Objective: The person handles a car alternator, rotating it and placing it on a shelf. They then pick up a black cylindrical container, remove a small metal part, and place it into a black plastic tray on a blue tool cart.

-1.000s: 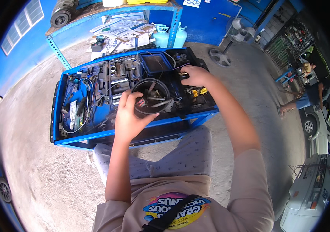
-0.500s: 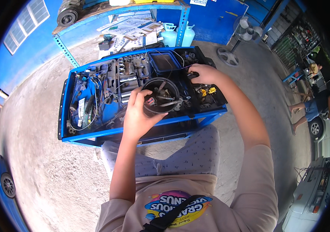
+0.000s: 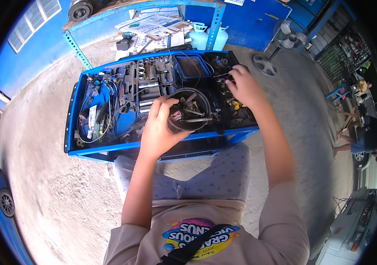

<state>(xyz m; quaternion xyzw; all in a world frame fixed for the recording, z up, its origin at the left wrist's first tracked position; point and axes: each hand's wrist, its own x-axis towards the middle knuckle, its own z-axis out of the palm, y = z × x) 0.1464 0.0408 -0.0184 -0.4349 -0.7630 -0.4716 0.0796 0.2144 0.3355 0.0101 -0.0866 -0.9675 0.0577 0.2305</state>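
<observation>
My left hand (image 3: 156,128) grips the near left side of a round black container (image 3: 190,89), thumb and fingers spread around its rim. Bolts, a long metal rod (image 3: 197,119) and a small red piece (image 3: 177,115) lie inside it. My right hand (image 3: 245,87) hovers over the right-hand compartment of the blue tool cart (image 3: 129,142), its fingers apart and nothing visible between them. Below that hand are dark metal parts and a yellow piece (image 3: 237,105). Behind the container sits a blue-rimmed square tray (image 3: 192,67).
Sockets (image 3: 141,70) fill the cart's middle; wires and a white tube (image 3: 92,118) lie at its left. Beyond stand a blue metal rack (image 3: 215,26), light-blue gas cylinders (image 3: 199,37) and a fan (image 3: 288,37). A person (image 3: 365,143) and vehicles are at the right.
My right hand has lifted from among the parts in the right compartment, and its fingers have spread. My left hand stays on the black container. The view has shifted slightly.
</observation>
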